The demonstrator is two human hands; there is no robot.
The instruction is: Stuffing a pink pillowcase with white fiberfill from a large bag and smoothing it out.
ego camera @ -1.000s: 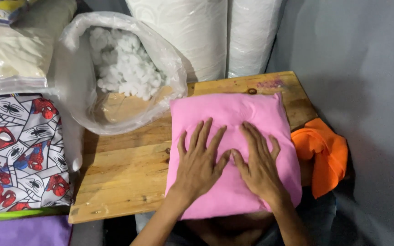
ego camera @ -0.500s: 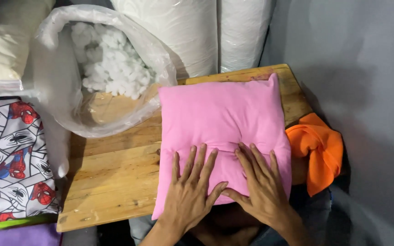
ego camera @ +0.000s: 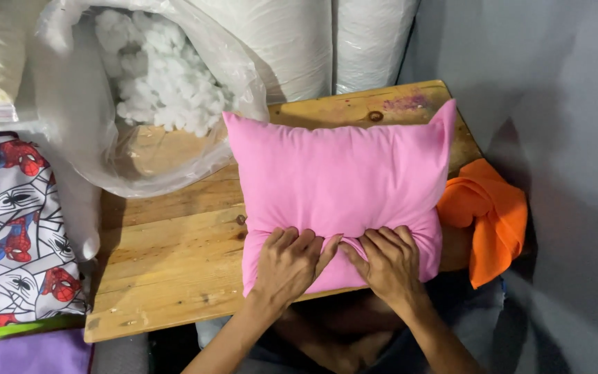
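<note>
- Head view: a pink pillow (ego camera: 337, 190) lies on a wooden table (ego camera: 167, 249), its near edge at the table's front edge, close to your body.
- Your left hand (ego camera: 287, 263) and right hand (ego camera: 389, 262) sit side by side on that near edge, fingers curled and pinching the gathered pink fabric.
- The cloth puckers into folds under your fingers, so the pillow looks soft, light and squashy. It will likely give way wherever you press.
- Your surest hold is probably a corner or the seam edge you already pinch. The smooth cover may slide on the wood.
- To the left of the pillow, touching its far left corner, a clear plastic bag (ego camera: 91, 118) lies open, holding white fluffy stuffing (ego camera: 153, 83).
- Behind it stand tall white rolls wrapped in clear film (ego camera: 313, 41).
- At the left edge lies a printed fabric (ego camera: 15, 228) with red and blue cartoon figures on white, with a purple cloth (ego camera: 29, 353) below it.
- An orange cloth (ego camera: 486, 215) hangs off the table's right side, just beside the pillow.
- No readable labels or signs appear.
</note>
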